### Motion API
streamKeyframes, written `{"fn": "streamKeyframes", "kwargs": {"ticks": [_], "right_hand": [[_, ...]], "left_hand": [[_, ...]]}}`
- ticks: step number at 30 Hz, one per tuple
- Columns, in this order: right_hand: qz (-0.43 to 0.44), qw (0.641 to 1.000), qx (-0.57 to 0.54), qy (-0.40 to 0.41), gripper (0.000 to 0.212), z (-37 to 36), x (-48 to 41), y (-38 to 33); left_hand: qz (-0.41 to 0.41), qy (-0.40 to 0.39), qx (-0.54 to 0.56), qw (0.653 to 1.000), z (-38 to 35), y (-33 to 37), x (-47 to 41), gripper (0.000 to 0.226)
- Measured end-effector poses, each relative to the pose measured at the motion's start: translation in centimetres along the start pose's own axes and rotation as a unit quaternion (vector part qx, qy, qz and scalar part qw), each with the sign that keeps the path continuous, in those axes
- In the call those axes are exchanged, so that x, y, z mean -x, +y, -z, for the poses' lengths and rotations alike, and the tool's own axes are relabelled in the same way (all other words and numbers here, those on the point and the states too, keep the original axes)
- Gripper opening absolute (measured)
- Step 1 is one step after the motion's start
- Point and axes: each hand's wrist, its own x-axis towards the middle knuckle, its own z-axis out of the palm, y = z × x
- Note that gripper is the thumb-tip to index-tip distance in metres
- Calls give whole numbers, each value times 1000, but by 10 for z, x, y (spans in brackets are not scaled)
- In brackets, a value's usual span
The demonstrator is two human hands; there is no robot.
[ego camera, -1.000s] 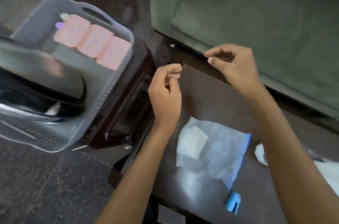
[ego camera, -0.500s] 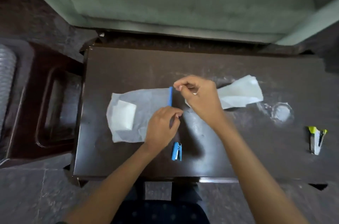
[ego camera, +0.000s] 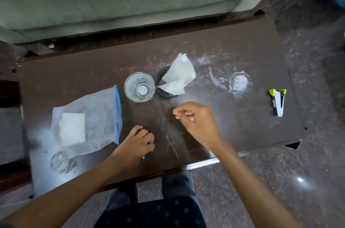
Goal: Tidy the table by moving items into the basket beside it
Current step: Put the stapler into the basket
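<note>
Left hand [ego camera: 137, 143] curled on table [ego camera: 233, 50], over small blue thing [ego camera: 143, 157], can't tell if I'm gripping it. Right hand [ego camera: 197, 121] curled up mid-table, nothing in it. Zip bag [ego camera: 89, 115] just left of me. Glass [ego camera: 139, 86] and dark cup [ego camera: 167, 96] with tissue [ego camera: 179, 72] beyond, stapler [ego camera: 278, 102] far right.

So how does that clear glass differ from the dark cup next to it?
The clear glass is see-through right down to its base; the dark cup is opaque. The glass looks empty, while the cup has white paper sticking out of it. Both are round, stand upright and sit side by side on the table.
</note>
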Motion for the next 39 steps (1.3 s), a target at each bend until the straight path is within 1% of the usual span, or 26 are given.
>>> {"fn": "streamKeyframes", "kwargs": {"ticks": [2, 4, 8, 10, 12, 14, 16, 17, 19, 20, 22, 24, 26, 28, 29, 31, 32, 34, 35, 39], "right_hand": [[-26, 999, 11, 33, 18, 17, 4, 20], [-46, 995, 27, 79, 21, 35, 7, 40], [-41, 981, 93, 166, 21, 71, 8, 79], [-31, 959, 186, 212, 24, 91, 7, 101], [-31, 921, 292, 258, 27, 111, 4, 125], [-76, 884, 357, 293, 35, 126, 3, 143], [-135, 862, 384, 302, 45, 134, 4, 153], [-157, 856, 392, 299, 49, 136, 5, 155], [-187, 850, 403, 283, 57, 139, 6, 159], [-199, 849, 407, 273, 60, 141, 7, 160], [-220, 848, 411, 254, 65, 143, 7, 163], [-248, 846, 408, 237, 69, 147, 4, 166], [-277, 849, 394, 219, 70, 152, -1, 169], [-296, 854, 378, 200, 69, 155, -7, 171], [-301, 856, 371, 198, 67, 155, -9, 171], [-297, 853, 368, 221, 57, 156, -13, 170], [-288, 848, 375, 238, 50, 155, -14, 169], [-270, 844, 385, 258, 37, 153, -16, 165], [-263, 848, 378, 262, 34, 150, -16, 162], [-209, 883, 329, 261, 34, 129, -19, 138]], "left_hand": [[6, 17, 6, 1000, -1, 1, -7, 27], [9, 22, -1, 1000, -3, -2, -12, 29], [12, 23, 6, 1000, -4, -15, -5, 40], [-1, 23, 9, 1000, -2, -18, 3, 44], [-23, 16, 2, 1000, -1, -19, 11, 52], [-43, 1, -10, 999, -3, -21, 15, 57], [-43, -7, -14, 999, -3, -25, 15, 54], [-41, 0, -15, 999, -2, -26, 14, 46], [-43, 35, -11, 998, 0, -28, 12, 21], [-43, 47, -3, 998, 2, -28, 10, 17], [-38, 74, 24, 996, 7, -24, 3, 21], [-5, 94, 94, 991, 16, -14, -7, 23], [42, 110, 206, 971, 29, 1, -20, 25], [95, 126, 308, 938, 43, 16, -32, 25], [125, 131, 364, 914, 50, 22, -37, 24], [169, 131, 469, 857, 64, 31, -48, 27], [176, 137, 502, 835, 71, 33, -52, 30], [179, 151, 539, 809, 88, 35, -57, 32], [183, 159, 553, 797, 97, 34, -59, 32], [206, 205, 599, 746, 124, 27, -54, 32]]}}
